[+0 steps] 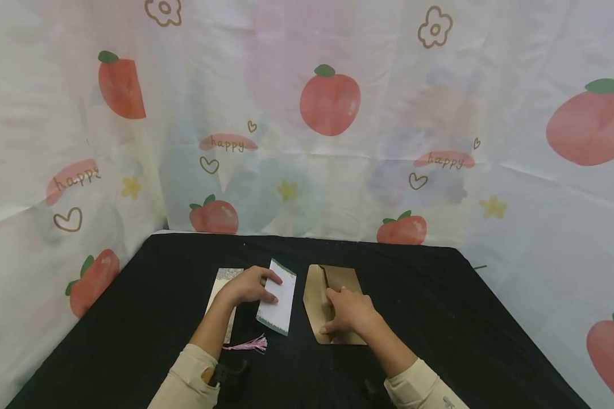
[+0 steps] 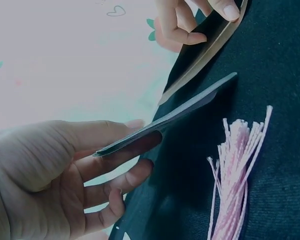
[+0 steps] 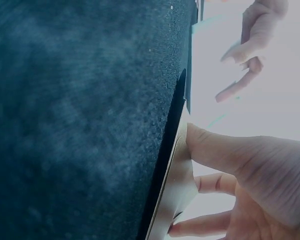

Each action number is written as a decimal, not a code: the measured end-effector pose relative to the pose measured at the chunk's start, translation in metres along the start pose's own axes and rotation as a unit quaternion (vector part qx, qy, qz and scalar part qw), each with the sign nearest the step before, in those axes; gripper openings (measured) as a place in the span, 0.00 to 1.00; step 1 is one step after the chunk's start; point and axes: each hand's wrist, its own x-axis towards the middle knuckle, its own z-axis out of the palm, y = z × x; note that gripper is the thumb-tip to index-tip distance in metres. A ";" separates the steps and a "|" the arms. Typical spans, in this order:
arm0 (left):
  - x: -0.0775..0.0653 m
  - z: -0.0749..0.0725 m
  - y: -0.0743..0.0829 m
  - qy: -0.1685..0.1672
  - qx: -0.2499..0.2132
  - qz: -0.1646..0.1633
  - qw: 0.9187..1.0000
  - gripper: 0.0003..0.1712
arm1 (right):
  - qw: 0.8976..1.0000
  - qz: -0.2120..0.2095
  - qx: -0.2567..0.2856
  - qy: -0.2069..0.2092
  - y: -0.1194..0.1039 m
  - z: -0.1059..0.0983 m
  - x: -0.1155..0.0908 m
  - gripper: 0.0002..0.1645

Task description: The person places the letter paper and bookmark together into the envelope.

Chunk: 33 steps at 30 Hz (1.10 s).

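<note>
Envelope lies on black cloth, its flap folded out to the left and its mouth gaping; right hand is clamped on the mouth's edge, thumb and forefinger spaced along it, a hold judged to steady the envelope and keep the mouth parted; left hand, to the left of the envelope, pinches a white card between thumb and fingers; the card is tilted, one long side facing the envelope, and the grip seems chosen to leave that side free; paper slip, farther left of the envelope, is partly hidden behind the left hand, with a pink tassel toward its near end; only a narrow gap separates card from flap; wider room shows right of the envelope and on its near side; beyond the envelope, cloth runs to a printed curtain; whether the card wholly clears the cloth cannot be told.
</note>
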 end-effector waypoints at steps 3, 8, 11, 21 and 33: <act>0.001 0.000 0.001 -0.002 -0.009 0.007 1.000 0.23 | 1.000 0.001 0.001 0.000 0.001 0.001 0.000 0.39; 0.000 0.002 0.003 -0.006 -0.023 0.012 1.000 0.23 | 1.000 0.005 0.007 0.000 0.001 0.002 -0.001 0.41; -0.001 0.003 0.002 -0.009 -0.026 0.015 1.000 0.23 | 1.000 0.007 0.002 0.002 0.002 0.003 -0.001 0.40; 0.004 0.005 0.002 0.000 -0.041 0.030 0.999 0.24 | 1.000 0.002 -0.001 0.008 0.004 0.003 0.000 0.40; 0.004 0.007 0.005 0.034 -0.072 0.036 0.996 0.22 | 1.000 -0.001 0.001 0.011 0.002 0.001 -0.003 0.38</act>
